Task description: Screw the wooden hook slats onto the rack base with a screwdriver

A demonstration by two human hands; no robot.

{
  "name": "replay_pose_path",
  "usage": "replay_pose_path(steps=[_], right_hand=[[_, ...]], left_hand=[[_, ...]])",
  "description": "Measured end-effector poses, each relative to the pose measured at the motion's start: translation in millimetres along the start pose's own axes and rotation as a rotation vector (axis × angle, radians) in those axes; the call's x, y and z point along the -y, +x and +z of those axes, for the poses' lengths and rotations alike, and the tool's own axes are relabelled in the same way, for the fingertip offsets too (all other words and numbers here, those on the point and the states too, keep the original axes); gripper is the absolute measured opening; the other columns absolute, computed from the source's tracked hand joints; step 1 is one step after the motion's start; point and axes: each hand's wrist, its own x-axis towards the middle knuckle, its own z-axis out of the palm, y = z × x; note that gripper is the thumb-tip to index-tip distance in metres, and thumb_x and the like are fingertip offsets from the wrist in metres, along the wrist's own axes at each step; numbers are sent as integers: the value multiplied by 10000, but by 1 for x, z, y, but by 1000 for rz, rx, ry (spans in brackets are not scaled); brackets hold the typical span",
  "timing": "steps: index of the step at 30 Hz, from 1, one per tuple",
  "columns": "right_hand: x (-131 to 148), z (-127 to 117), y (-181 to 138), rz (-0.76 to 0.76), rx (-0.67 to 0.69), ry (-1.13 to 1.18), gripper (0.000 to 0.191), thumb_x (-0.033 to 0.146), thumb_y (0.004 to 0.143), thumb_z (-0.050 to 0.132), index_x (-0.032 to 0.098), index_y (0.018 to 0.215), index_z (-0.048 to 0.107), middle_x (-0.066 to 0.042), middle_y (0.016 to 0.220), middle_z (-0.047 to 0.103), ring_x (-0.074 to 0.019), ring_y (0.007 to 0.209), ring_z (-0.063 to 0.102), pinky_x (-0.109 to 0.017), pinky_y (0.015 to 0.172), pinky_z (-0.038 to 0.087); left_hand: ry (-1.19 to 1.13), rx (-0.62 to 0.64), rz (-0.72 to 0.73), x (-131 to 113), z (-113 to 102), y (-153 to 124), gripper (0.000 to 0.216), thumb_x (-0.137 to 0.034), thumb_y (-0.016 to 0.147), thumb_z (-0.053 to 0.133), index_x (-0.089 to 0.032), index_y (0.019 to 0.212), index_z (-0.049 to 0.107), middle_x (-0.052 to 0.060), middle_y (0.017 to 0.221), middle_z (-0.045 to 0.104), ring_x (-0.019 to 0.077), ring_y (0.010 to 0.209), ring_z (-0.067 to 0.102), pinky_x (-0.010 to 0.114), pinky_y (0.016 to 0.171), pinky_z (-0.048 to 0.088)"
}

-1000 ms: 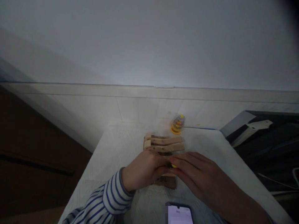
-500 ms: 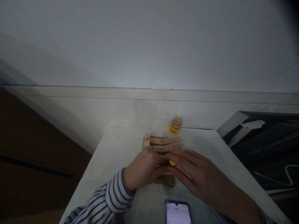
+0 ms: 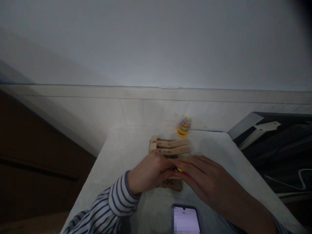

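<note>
My left hand [image 3: 150, 171] comes in from the left in a blue-and-white striped sleeve, thumb and fingers pinched together. My right hand [image 3: 204, 174] meets it fingertip to fingertip, also closed. A small yellow object [image 3: 179, 169] shows between them at the right fingertips; most of it is covered, and its kind cannot be made out. Just beyond the hands lie light tan, wood-like strips [image 3: 170, 147] side by side, with small dark dots. Under the hands, a brown piece with dark printing [image 3: 172, 184] sticks out towards me.
A small clear bottle with a yellow base and tip [image 3: 184, 126] stands at the back of the white table [image 3: 126, 143], near the wall. A phone with a lit screen [image 3: 186, 219] lies at the front. Dark items and a metal bracket [image 3: 262, 130] are to the right.
The view has tilted slightly, so everything sits a little higher. Both hands keep their pinch, and less of the yellow object shows between the fingers.
</note>
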Motion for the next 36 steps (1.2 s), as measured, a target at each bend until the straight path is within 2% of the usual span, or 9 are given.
replay_pose_path(steps=[5, 8, 11, 15, 18, 26, 30, 33, 36], right_hand=[[0, 0, 1, 23, -4, 30, 305, 237, 948, 345, 110, 990, 620, -110, 903, 672, -210, 828, 634, -375, 711, 552], [0, 0, 0, 30, -13, 34, 302, 253, 946, 355, 112, 975, 620, -111, 898, 673, -211, 826, 635, -380, 710, 553], [-1, 0, -1, 38, -16, 43, 299, 253, 946, 354, 110, 975, 615, -112, 904, 672, -212, 826, 633, -383, 702, 555], [0, 0, -1, 47, 13, 63, 232, 215, 926, 404, 124, 1013, 599, -104, 939, 666, -213, 854, 628, -390, 731, 548], [0, 0, 0, 66, 39, 80, 208, 198, 910, 430, 136, 1026, 591, -97, 961, 663, -214, 873, 619, -399, 753, 543], [0, -4, -1, 25, 39, 76, 249, 163, 905, 427, 101, 1114, 546, -115, 1036, 650, -220, 940, 602, -401, 798, 533], [-2, -4, 0, 2, 35, 80, 244, 161, 914, 404, 102, 1086, 568, -110, 980, 666, -214, 883, 622, -387, 753, 548], [-2, -2, 1, 11, 14, 78, 237, 184, 921, 403, 120, 1056, 587, -105, 961, 672, -210, 874, 630, -379, 747, 551], [-2, -1, 1, 18, 6, 77, 235, 200, 925, 403, 130, 1036, 598, -104, 954, 677, -210, 869, 635, -383, 743, 552]], left_hand=[[11, 11, 0, 0, 0, 0, 261, -314, 904, 491, -154, 1062, 624, 64, 881, 699, 154, 815, 657, 270, 801, 476], [41, -42, 2, -1, 2, -1, 282, -322, 890, 515, -157, 1097, 611, 84, 998, 683, 172, 940, 633, 289, 861, 458], [57, -100, 16, -2, 3, -1, 247, -311, 870, 550, -157, 1041, 639, 81, 1062, 665, 175, 1022, 597, 289, 912, 426], [60, -87, -13, -2, 4, -2, 216, -322, 867, 552, -151, 935, 665, 57, 914, 696, 159, 889, 639, 267, 833, 459], [80, -82, -33, -2, 4, -2, 192, -297, 868, 559, -142, 895, 668, 66, 933, 692, 168, 905, 634, 273, 827, 460], [68, -63, -7, 0, 4, -2, 267, -336, 884, 522, -153, 1037, 642, 52, 818, 697, 151, 768, 649, 265, 776, 473], [40, -70, 7, 0, 4, -1, 302, -323, 885, 525, -163, 1130, 599, 61, 919, 699, 150, 835, 650, 278, 847, 451], [5, -65, 21, 1, 3, 0, 277, -282, 884, 532, -159, 1123, 601, 76, 1010, 682, 157, 940, 631, 292, 916, 420], [-26, -34, 12, 0, 2, 0, 239, -288, 888, 525, -159, 1060, 629, 63, 923, 699, 160, 920, 638, 301, 907, 429]])
